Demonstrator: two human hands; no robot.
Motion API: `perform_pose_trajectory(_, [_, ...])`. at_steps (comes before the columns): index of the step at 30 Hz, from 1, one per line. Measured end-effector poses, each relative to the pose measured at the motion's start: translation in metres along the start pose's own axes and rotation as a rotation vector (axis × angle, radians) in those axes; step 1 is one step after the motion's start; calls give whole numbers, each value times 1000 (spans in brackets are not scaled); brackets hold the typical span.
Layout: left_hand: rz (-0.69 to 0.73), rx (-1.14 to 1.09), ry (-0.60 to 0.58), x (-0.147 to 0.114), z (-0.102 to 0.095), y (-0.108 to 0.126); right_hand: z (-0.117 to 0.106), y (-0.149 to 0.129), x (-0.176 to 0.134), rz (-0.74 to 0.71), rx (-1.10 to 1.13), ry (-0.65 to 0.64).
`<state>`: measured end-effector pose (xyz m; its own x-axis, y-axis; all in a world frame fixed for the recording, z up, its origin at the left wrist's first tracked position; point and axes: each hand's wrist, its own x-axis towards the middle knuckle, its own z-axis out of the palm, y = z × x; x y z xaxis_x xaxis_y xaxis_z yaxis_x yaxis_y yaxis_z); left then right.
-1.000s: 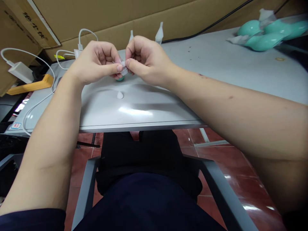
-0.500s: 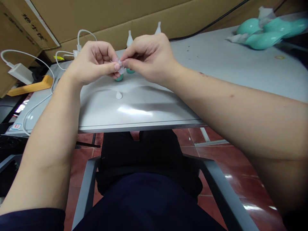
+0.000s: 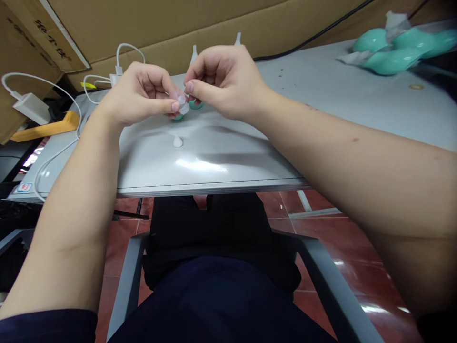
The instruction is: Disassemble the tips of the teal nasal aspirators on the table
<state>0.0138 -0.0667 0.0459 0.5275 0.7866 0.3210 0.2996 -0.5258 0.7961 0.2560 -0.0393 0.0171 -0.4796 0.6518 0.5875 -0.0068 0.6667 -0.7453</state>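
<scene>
My left hand (image 3: pixel 143 93) pinches a small clear plastic piece (image 3: pixel 182 103) between thumb and fingers, held above the grey table (image 3: pixel 214 157). Close beside it, my right hand (image 3: pixel 221 78) has curled fingers, and its thumb tip lies just above the piece; whether it touches is unclear. Two small teal items (image 3: pixel 195 104) stand on the table right under the hands, mostly hidden. A small white cone-shaped tip (image 3: pixel 177 141) lies on the table nearer to me.
White nozzle tips (image 3: pixel 194 51) stand at the back by the cardboard wall (image 3: pixel 178 24). White charger and cables (image 3: pixel 32 105) and a yellow block (image 3: pixel 46 127) lie left. Teal bulbs (image 3: pixel 392 55) are piled at the far right. A black cable (image 3: pixel 321 33) runs along the back.
My right hand pressed onto the clear piece half a second ago, then its fingers lifted slightly off it. My left hand has stayed in place holding the piece.
</scene>
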Motion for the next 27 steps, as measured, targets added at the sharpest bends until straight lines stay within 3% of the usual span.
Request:
perform_pose_trajectory(6, [25, -39, -10, -7, 1, 13, -1, -5, 0, 96, 152, 22])
perform_pose_trajectory(11, [-19, 47, 8, -8, -1, 16, -8, 3, 0, 94, 253, -137])
perform_pose_trajectory(18, [-114, 207, 15, -10, -7, 17, -12, 8, 1, 127, 128, -126])
perform_pose_trajectory(27, [-192, 283, -16, -8, -5, 21, -11, 10, -2, 182, 155, -216])
